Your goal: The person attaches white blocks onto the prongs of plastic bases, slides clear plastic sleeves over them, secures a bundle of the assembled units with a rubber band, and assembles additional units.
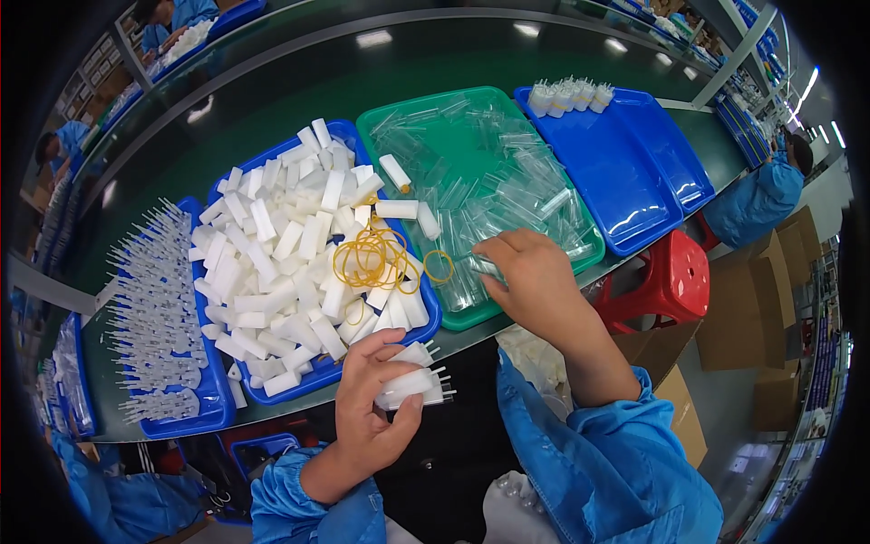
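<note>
Four trays (634, 181); left hand (367, 408) around white tubes (412, 381).

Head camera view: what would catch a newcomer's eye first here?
Probably the blue tray in the middle, heaped with white plastic tubes with a tangle of yellow rubber bands on top. Right of it, the right hand reaches into a green tray of clear plastic sleeves. Nearer the body, the left hand holds a small bundle of white pieces.

The right hand (535, 272) covers the clear piece it grips in the green tray (399, 122). The left hand's (367, 399) fingers hide part of the white bundle (412, 381).
</note>
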Action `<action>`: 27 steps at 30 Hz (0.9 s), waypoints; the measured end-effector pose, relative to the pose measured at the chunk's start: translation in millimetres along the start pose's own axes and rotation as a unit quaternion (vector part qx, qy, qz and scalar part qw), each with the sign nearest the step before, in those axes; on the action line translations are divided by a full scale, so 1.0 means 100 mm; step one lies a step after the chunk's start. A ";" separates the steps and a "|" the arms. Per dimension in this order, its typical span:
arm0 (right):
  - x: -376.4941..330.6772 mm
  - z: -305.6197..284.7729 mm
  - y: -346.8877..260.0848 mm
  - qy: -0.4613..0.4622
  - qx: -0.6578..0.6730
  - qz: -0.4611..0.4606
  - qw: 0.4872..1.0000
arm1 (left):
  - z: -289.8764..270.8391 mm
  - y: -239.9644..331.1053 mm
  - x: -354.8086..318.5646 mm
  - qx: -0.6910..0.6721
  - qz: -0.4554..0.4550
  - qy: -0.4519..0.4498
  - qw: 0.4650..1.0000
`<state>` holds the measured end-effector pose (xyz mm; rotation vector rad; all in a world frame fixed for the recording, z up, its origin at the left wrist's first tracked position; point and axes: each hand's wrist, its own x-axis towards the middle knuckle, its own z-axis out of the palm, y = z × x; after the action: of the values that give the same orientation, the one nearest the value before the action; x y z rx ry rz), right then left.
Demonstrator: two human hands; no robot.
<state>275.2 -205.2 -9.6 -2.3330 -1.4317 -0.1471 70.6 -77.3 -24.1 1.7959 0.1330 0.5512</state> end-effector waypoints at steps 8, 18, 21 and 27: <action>-0.03 0.02 -0.02 0.113 0.060 -0.070 0.989 | -0.01 0.05 0.00 0.015 0.002 0.002 1.000; -0.27 -0.07 -0.31 0.069 0.372 0.004 0.926 | 0.00 0.05 -0.01 0.020 -0.005 0.012 1.000; -0.33 -0.10 -0.42 0.003 0.573 0.060 0.817 | 0.01 0.05 0.00 0.027 0.001 0.008 1.000; -0.38 -0.04 -0.55 -0.011 0.710 0.123 0.693 | 0.02 0.04 -0.02 0.047 0.013 -0.005 0.999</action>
<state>209.6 -216.6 -1.3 -1.1016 -0.6428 0.7946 69.0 -81.0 -21.7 1.8946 0.1296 0.5621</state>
